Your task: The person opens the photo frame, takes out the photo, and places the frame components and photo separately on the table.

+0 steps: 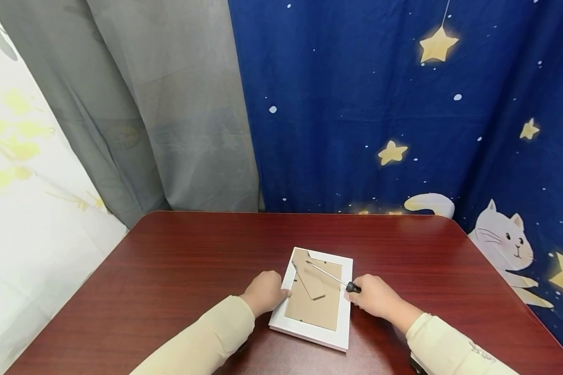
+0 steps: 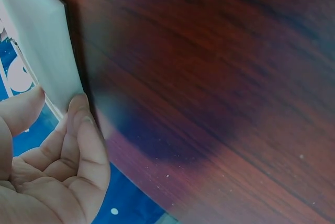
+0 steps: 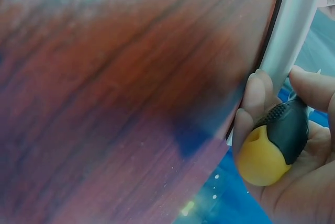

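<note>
A white picture frame (image 1: 309, 332) lies back up on the table, slightly turned, showing its brown backing board (image 1: 315, 314) and a stand leg (image 1: 311, 281). At its left edge my left hand (image 1: 264, 293) pinches the border, thumb on top and fingers against the side (image 2: 49, 46). My right hand (image 1: 375, 297) holds a screwdriver (image 1: 329, 274), whose thin shaft slants across the backing toward the top of the leg. Its yellow and black handle (image 3: 264, 158) sits within the curled fingers, which also touch the frame's right side. Whether the tip touches the board I cannot tell.
The dark red wooden table (image 1: 206, 250) spreads around the frame. Behind it hang a grey curtain (image 1: 192, 104) and a blue curtain (image 1: 328, 104) with stars and a cat. A white cloth (image 1: 28, 234) hangs at the left.
</note>
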Demonstrator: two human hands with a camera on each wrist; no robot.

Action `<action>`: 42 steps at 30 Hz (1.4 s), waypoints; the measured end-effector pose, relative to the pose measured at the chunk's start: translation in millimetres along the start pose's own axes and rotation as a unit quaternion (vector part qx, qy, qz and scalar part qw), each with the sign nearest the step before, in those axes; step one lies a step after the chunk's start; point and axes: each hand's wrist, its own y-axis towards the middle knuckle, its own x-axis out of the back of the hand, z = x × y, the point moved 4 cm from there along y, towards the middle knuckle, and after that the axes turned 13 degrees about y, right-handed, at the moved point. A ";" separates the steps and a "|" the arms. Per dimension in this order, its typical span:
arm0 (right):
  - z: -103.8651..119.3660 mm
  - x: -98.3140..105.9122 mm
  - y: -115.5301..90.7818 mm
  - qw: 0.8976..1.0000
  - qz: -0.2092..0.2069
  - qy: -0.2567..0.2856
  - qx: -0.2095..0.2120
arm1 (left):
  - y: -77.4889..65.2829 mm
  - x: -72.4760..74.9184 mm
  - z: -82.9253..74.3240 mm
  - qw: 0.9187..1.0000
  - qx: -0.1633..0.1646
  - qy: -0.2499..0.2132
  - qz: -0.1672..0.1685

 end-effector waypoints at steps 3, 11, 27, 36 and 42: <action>0.0 -0.1 1.7 1.000 0.002 -0.002 -0.002 | -1.2 -0.1 -0.1 1.000 0.002 0.002 0.001; 0.6 1.5 6.1 1.000 0.001 -0.013 0.018 | -3.8 0.1 -1.8 1.000 0.008 0.007 0.011; 0.0 2.6 13.0 1.000 0.003 -0.019 0.014 | -8.0 0.4 -5.5 0.999 0.036 0.009 0.022; 0.8 2.2 15.2 1.000 0.006 -0.020 0.013 | -8.4 0.2 -4.7 0.999 0.038 0.011 0.023; 1.9 2.4 17.2 0.999 0.010 -0.035 0.013 | -9.4 1.1 -3.7 0.999 0.039 0.011 0.029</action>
